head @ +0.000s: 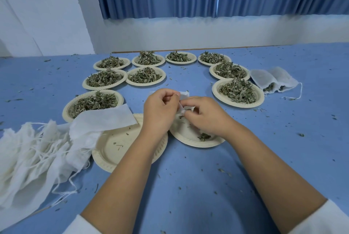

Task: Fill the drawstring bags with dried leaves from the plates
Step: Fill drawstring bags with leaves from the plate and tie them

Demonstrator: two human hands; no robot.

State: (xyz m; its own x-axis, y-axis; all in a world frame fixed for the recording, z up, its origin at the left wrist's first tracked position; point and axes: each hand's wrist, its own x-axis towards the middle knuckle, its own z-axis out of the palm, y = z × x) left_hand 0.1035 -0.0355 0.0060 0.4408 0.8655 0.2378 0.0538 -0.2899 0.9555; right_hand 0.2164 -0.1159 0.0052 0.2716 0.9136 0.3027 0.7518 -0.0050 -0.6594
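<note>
**White bag pinched over a nearly bare plate**

On the blue bench (188,186), plates (243,104) heaped with dried leaves ring a nearly bare plate (187,136). Above it, the left hand (160,109) and right hand (205,116) each pinch a crumpled white drawstring bag (184,95).

Leaf-strewn blue table (188,186): plates (113,150), bags (28,158)
</note>
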